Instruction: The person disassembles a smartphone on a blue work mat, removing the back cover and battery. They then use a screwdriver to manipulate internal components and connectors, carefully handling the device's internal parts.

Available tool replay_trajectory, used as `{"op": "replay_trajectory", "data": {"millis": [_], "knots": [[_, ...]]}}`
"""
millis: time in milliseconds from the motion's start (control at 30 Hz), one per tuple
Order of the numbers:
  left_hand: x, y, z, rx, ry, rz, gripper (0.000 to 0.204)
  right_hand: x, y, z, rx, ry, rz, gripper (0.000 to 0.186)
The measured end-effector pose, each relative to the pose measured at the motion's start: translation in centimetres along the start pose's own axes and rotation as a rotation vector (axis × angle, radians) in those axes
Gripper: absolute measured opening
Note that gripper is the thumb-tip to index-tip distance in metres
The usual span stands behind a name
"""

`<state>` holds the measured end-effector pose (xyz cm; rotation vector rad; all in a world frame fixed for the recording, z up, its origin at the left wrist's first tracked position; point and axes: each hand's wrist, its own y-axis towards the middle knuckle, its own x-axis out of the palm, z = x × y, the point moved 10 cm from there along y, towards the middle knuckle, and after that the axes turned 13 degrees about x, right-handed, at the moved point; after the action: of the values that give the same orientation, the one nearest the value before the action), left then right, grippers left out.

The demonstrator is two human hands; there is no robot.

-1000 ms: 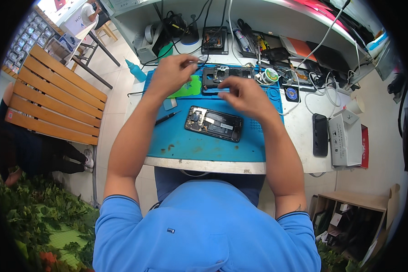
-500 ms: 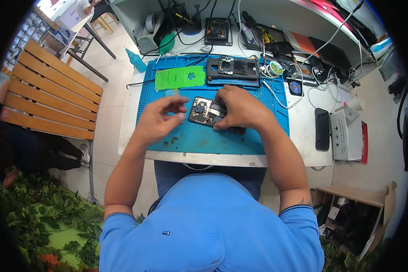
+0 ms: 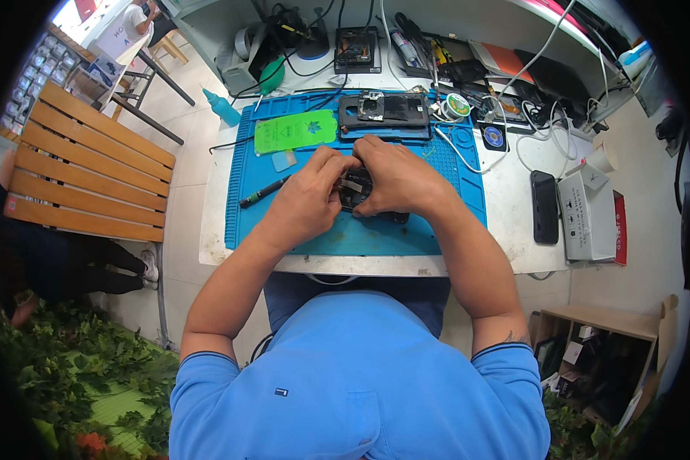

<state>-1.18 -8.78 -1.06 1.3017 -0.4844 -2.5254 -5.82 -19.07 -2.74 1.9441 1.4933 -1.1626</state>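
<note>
An opened phone (image 3: 354, 188) lies on the blue repair mat (image 3: 330, 239), largely covered by my hands. My right hand (image 3: 399, 175) grips it from the right, fingers over its far edge and thumb low on it. My left hand (image 3: 308, 195) has closed fingers on its left end; what exactly they pinch is hidden. Left of that hand is a pen-like tool (image 3: 262, 192). Behind my hands are a green card (image 3: 295, 132), a small pale blue pad (image 3: 284, 160) and a black phone frame (image 3: 406, 115) with parts on it.
A teal bottle (image 3: 221, 107), solder spool (image 3: 455, 106), cables and tools crowd the back. A black phone (image 3: 544, 207) and white box (image 3: 586, 218) stand at right. A wooden chair (image 3: 92, 176), a person's legs (image 3: 107, 268) at left and a seated person (image 3: 138, 23) are visible.
Both hands came down from the back of the mat to the opened phone. The right hand took hold first; the left then moved right and closed onto its left end.
</note>
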Motion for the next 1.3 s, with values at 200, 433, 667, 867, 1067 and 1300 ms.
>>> {"op": "replay_trajectory", "data": {"millis": [200, 433, 667, 867, 1067, 1300], "knots": [[0.8, 0.5, 1.7, 0.103, 0.158, -0.064, 0.053, 0.1, -0.2, 0.1, 0.009, 0.012, -0.002, 0.071], [0.5, 1.7, 1.0, -0.053, 0.132, -0.109, 0.042, 0.0, -0.4, -0.2, -0.027, 0.002, 0.029, 0.07], [0.7, 1.9, 0.6, -0.055, 0.141, -0.105, 0.04, 0.0, -0.6, -0.5, -0.028, 0.002, 0.035, 0.068], [-1.3, 0.8, -1.4, -0.188, -0.118, -0.035, 0.037, 0.3, 0.0, 0.3, 0.026, -0.001, -0.014, 0.072], [-6.1, -0.6, -4.3, -0.172, -0.175, 0.231, 0.035, 0.3, 0.2, 0.7, 0.066, -0.008, -0.06, 0.077], [-5.7, -4.7, -6.3, -0.274, -0.263, 0.301, 0.033, 1.6, 1.1, 1.2, 0.032, 0.068, -0.167, 0.076]]}}
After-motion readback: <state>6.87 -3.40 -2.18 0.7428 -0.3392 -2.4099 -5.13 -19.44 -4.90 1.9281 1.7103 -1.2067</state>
